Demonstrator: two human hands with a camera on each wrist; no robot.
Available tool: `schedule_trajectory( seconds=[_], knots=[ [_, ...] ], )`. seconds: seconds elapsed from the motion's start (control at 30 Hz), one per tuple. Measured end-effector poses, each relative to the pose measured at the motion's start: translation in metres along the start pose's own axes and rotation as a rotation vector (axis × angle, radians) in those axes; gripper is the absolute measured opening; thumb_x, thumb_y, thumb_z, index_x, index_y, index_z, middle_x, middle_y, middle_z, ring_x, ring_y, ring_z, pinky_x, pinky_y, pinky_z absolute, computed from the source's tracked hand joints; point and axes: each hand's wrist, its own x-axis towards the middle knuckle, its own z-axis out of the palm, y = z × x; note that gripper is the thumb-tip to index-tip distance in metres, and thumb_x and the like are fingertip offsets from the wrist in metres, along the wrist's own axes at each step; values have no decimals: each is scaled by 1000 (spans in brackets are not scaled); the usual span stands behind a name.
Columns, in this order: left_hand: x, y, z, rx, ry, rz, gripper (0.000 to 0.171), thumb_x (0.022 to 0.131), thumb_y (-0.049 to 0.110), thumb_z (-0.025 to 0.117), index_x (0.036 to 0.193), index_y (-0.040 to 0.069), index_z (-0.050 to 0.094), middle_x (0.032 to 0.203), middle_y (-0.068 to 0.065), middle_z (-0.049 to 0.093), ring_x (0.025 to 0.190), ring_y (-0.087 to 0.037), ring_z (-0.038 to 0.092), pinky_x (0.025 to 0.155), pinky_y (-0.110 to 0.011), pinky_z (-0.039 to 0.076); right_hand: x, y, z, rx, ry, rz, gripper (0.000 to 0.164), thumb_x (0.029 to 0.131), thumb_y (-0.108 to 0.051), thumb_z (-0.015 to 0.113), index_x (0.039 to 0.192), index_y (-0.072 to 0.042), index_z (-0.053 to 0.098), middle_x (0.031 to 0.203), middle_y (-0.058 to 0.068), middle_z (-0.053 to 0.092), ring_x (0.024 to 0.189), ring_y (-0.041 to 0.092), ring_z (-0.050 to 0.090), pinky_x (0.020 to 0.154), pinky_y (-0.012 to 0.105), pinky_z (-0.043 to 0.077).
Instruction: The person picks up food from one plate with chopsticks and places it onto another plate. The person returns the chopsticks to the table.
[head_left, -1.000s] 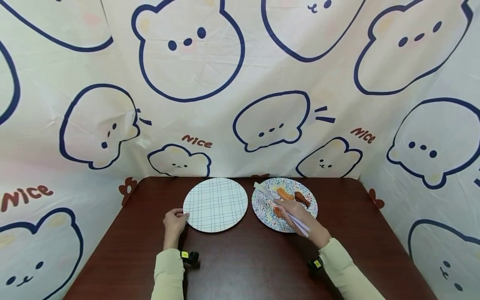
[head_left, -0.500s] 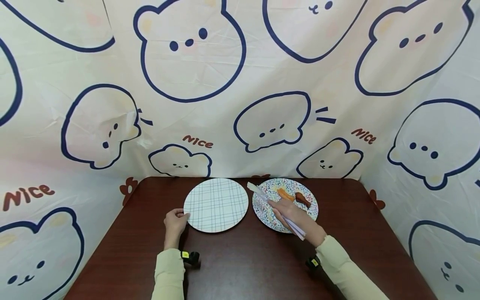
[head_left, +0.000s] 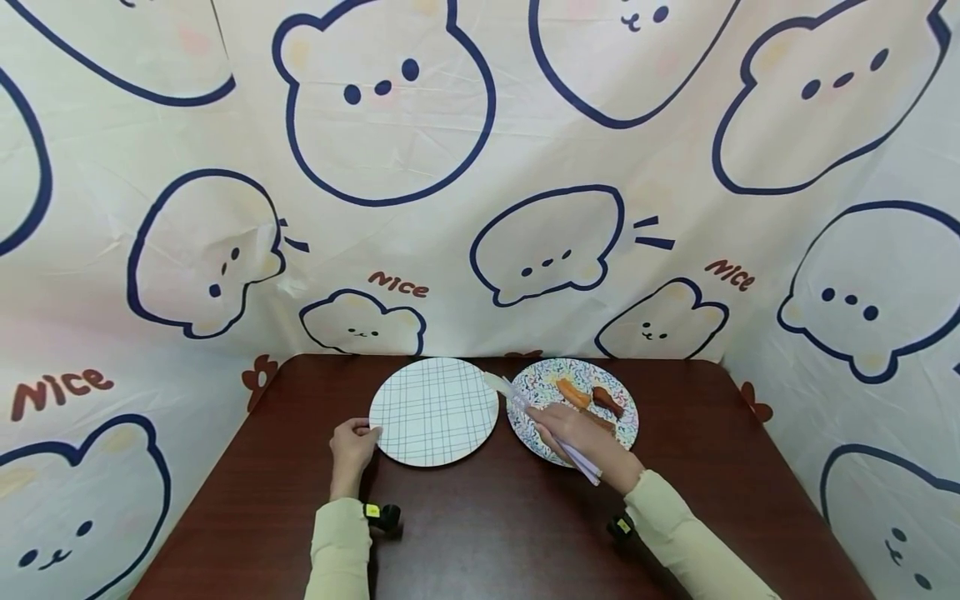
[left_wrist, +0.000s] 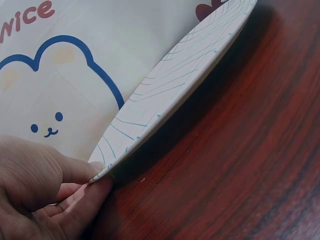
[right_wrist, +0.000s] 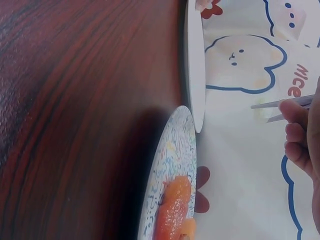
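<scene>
The left hand pinches the checked plate by its near-left rim, left of the frame's centre, presumably to steady it on the bench. The right hand has a narrow grip on a pale two-pronged utensil, held mid-length, likely to keep its tips free. It slants across the speckled plate, right of centre, its long axis running lower right to upper left, tips pointing at the checked plate. Something pale shows at them, too faint to name.
</scene>
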Motion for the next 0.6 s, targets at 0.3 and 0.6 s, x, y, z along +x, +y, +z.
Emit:
schedule_trajectory(
  seconds=[0.3, 0.6],
  knots=[
    [1, 0, 1, 4, -6, -4, 37, 97, 11, 64, 126, -11, 61, 107, -26, 64, 92, -38, 65, 75, -46, 54, 11, -6, 3, 340, 185, 7, 39, 92, -2, 66, 129, 8, 64, 96, 6, 70, 87, 15, 63, 79, 26, 56],
    [1, 1, -1, -13, -12, 0, 37, 96, 10, 65, 126, -11, 61, 106, -27, 65, 88, -35, 67, 72, -43, 55, 18, -2, 20, 266, 344, -136, 30, 97, -4, 59, 123, 10, 67, 89, 6, 71, 82, 18, 63, 76, 31, 54]
  ],
)
